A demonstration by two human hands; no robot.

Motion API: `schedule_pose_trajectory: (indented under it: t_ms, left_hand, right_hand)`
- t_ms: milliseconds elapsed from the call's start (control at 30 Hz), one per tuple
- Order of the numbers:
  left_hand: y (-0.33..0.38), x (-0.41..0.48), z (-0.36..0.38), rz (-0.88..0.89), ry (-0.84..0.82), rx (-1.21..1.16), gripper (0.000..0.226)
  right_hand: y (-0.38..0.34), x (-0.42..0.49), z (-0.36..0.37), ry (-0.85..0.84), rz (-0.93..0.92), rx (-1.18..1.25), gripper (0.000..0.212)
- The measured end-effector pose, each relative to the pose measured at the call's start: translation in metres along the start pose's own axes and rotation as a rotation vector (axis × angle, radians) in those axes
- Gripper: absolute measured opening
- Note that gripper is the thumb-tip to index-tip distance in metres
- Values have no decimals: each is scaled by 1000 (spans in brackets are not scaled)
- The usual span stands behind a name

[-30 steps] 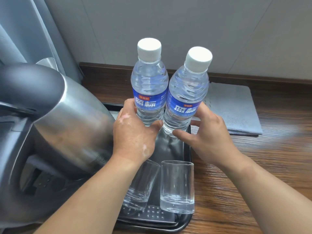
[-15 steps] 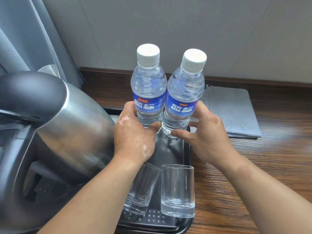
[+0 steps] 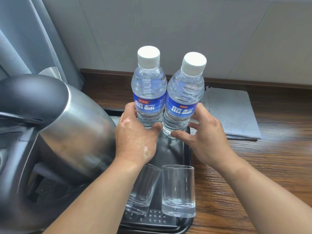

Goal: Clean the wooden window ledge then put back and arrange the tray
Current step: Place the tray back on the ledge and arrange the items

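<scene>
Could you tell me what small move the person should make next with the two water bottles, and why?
Probably let go of both. The left hand grips the left water bottle, the right hand the right water bottle; they touch side by side, labels forward, seemingly standing at the far end of the black tray.

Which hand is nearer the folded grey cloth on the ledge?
Right. The right hand, gripping the right water bottle, is just left of the grey cloth; the left hand grips the left water bottle, farther away, beside the kettle.
</scene>
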State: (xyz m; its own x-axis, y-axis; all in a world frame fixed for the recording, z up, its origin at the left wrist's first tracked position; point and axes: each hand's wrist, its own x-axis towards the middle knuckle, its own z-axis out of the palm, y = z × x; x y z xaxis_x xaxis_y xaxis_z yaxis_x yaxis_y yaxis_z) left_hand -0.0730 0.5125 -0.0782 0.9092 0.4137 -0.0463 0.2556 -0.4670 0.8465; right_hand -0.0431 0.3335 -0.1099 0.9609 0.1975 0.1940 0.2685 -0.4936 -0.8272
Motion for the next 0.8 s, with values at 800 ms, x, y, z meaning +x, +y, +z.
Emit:
schedule_pose_trajectory:
  t_ms: [800]
  left_hand:
    - [-53, -100, -89, 416, -502, 519, 105]
  right_hand:
    - [-13, -137, -39, -403, -155, -346, 93]
